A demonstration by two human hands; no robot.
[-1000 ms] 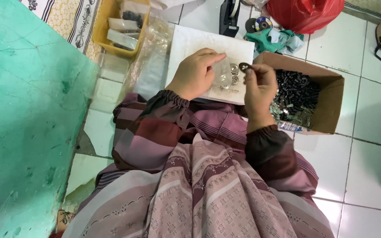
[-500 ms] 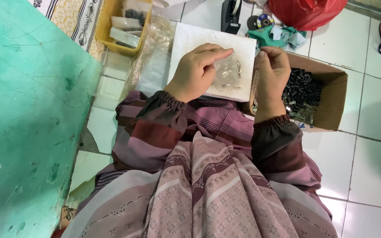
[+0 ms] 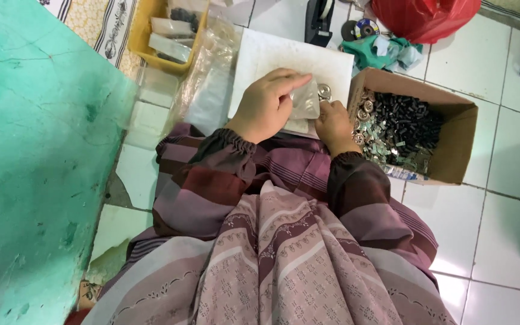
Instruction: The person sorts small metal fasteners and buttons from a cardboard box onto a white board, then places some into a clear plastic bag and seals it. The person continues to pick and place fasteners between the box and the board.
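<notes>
Since the earlier frame, both hands have shifted toward the white board's right edge. Left hand: fingers closed on a small clear bag lying on the board. Right hand: fingers curled at the bag's edge, beside metal discs; grip cannot be determined. Cardboard box adjoins.

White board bare beyond hands; cardboard box walls off right (packed full), yellow tray crowds far left.

Board at centre; cardboard box at its 3 o'clock, tray at 9, bag at 1.
</notes>
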